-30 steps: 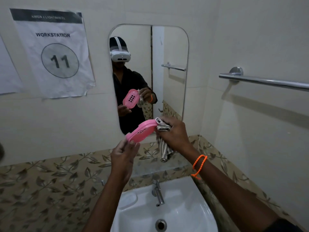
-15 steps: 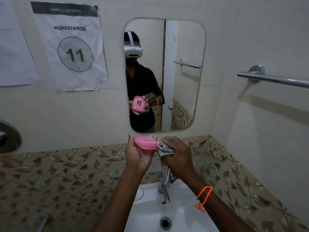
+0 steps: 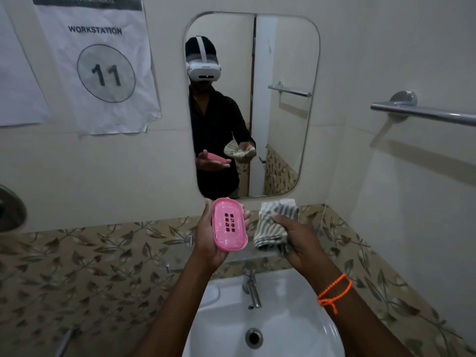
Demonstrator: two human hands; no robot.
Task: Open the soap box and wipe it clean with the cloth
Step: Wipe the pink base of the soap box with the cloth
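Observation:
A pink soap box tray (image 3: 229, 224) with a block of drain holes lies flat in my left hand (image 3: 209, 240), its inside facing up toward me. My left fingers curl round its far edge. To its right, my right hand (image 3: 298, 240) grips a bunched striped grey-and-white cloth (image 3: 274, 226). The cloth and the tray are apart, with a small gap between them. No lid of the box is in sight. Both hands hover above the sink, just under the mirror.
A white sink (image 3: 296, 305) with a chrome tap (image 3: 252, 289) sits below my hands. A wall mirror (image 3: 283, 60) faces me. A chrome towel rail (image 3: 425, 113) runs along the right wall. A leaf-patterned tile band (image 3: 90, 253) lines the wall.
The pink tray has tipped from edge-on to flat, its inside now facing me. My right hand with the cloth has come off the tray and moved right. Both hands sit lower.

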